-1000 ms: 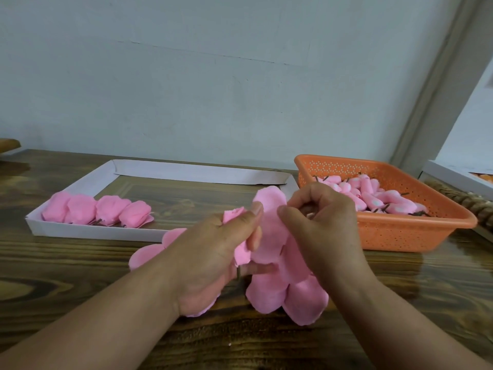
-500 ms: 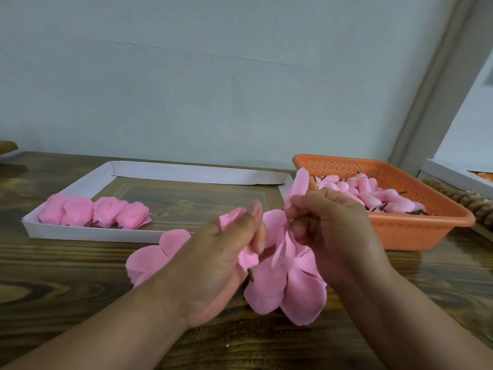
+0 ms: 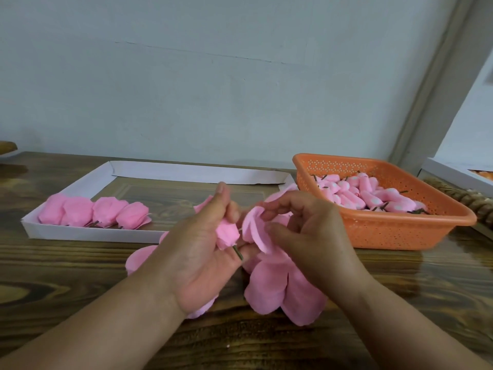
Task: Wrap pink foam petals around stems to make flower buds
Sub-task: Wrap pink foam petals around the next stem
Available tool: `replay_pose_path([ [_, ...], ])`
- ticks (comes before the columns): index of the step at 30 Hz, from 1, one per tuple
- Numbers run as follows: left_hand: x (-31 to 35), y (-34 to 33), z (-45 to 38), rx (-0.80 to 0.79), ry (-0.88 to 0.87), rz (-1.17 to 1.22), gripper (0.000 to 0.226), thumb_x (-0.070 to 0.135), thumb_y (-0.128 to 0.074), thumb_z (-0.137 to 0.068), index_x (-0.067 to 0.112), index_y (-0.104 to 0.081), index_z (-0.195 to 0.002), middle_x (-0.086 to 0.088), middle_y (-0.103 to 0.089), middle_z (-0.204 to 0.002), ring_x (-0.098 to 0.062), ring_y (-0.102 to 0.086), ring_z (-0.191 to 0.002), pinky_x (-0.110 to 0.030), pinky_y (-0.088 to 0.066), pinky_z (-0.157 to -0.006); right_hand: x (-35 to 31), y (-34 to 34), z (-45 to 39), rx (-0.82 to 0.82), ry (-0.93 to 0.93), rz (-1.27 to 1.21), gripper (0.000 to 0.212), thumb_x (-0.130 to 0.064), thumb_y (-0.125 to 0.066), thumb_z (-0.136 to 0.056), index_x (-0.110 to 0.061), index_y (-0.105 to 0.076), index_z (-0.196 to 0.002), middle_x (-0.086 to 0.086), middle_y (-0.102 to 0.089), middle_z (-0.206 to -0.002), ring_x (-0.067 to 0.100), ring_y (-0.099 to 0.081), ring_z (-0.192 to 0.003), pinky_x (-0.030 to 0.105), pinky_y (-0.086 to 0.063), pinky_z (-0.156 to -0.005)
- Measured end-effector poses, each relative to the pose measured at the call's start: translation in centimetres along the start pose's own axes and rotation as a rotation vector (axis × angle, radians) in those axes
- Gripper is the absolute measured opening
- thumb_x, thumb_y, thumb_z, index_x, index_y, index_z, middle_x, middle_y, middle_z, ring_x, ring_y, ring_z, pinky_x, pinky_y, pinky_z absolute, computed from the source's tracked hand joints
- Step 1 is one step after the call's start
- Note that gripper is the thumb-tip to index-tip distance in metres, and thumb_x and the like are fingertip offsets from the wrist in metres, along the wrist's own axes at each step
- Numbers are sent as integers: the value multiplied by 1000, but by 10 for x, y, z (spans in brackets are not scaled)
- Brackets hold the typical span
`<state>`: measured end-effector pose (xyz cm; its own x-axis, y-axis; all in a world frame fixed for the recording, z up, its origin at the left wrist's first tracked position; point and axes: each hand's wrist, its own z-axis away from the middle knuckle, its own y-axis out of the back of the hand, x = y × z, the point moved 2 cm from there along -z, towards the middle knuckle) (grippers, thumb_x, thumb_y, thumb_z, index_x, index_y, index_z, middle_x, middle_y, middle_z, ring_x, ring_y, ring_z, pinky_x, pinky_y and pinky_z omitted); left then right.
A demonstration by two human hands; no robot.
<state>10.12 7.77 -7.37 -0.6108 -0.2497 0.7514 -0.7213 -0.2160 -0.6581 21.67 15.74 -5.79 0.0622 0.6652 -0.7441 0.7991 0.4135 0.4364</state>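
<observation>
My left hand [image 3: 202, 252] has turned palm-up since a second ago, so the bud [image 3: 226, 233] now shows in it, pinched between thumb and fingers, with its stem [image 3: 238, 252] poking out below toward the petal sheet [image 3: 277, 287]. Before, that bud was mostly hidden behind my thumb. My right hand [image 3: 306, 236] has dropped lower and opened its hold: the petal [image 3: 253, 228] it held upright half a second ago is now curled over beside the bud, gripped by my fingertips. My hands have drawn slightly apart, and the sheet's lower petals lie more spread on the table [image 3: 80, 276] than before.
</observation>
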Motion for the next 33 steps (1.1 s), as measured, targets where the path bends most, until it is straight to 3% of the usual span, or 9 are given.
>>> replay_pose_path([
  [5, 0, -1, 2, -23, 20, -11, 47, 38, -48, -87, 13, -54, -48, -4, -61, -58, -18, -68, -64, -36, -58, -64, -2, 0, -2, 3, 151, 367, 21, -10, -69, -73, -26, -67, -86, -18, -57, -75, -3, -47, -68, 14, -35, -59],
  [7, 0, -1, 2, -22, 32, -6, 46, 39, -49, -85, 12, -54, -48, -7, -64, -61, -22, -70, -69, -39, -59, -67, -2, 1, -2, -26, 211, 437, 24, -10, -70, -74, -23, -68, -94, -18, -56, -83, -5, -44, -78, 11, -32, -67],
  [9, 2, 1, 0, 6, 49, 11, 43, 39, -53, -81, 11, -53, -48, -15, -66, -67, -30, -71, -84, -49, -57, -80, -1, 2, -2, -48, 206, 421, 22, -8, -68, -76, -21, -67, -94, -16, -57, -82, -3, -45, -78, 8, -32, -68],
  [12, 3, 0, 0, 34, 67, 52, 42, 37, -56, -78, 10, -52, -46, -19, -67, -70, -33, -71, -86, -53, -55, -80, 1, 2, -2, -54, 117, 258, 21, -3, -67, -77, -17, -67, -92, -8, -60, -77, 5, -49, -71, 10, -37, -63],
  [16, 2, -1, 2, 33, 83, 2, 43, 40, -53, -80, 12, -51, -47, -8, -61, -60, -20, -68, -64, -40, -59, -70, 5, 5, -6, -70, 23, 111, 27, -6, -62, -81, -21, -65, -103, -6, -59, -67, 4, -51, -62, 11, -41, -61],
  [20, -4, -4, 6, -52, 126, -66, 40, 41, -53, -78, 14, -51, -50, -5, -56, -60, -15, -60, -61, -31, -53, -67, 6, 8, -7, -177, 16, 143, 37, -2, -54, -86, -21, -65, -115, -9, -60, -61, 4, -54, -53, 11, -40, -54],
  [25, -7, -6, 9, -82, 159, -58, 39, 39, -55, -78, 12, -52, -50, -6, -55, -62, -15, -60, -61, -30, -55, -65, -1, 7, -3, -296, 52, 120, 19, -1, -61, -82, -16, -73, -81, 8, -62, -63, 16, -49, -55, 28, -39, -52],
  [30, -4, -5, 8, -72, 127, -24, 37, 40, -57, -74, 12, -53, -50, -8, -56, -68, -20, -61, -79, -47, -47, -94, 4, 8, -5, -15, -132, -65, 22, -11, -69, -79, -8, -62, -58, 11, -56, -54, 8, -44, -45, 19, -36, -43],
  [33, -6, -7, 10, -105, 101, -46, 37, 40, -57, -76, 12, -53, -52, -8, -56, -70, -21, -62, -82, -46, -48, -94, 4, 5, -4, 90, -164, -97, 27, -11, -74, -76, -6, -57, -55, 1, -53, -46, 4, -43, -41, 15, -36, -40],
])
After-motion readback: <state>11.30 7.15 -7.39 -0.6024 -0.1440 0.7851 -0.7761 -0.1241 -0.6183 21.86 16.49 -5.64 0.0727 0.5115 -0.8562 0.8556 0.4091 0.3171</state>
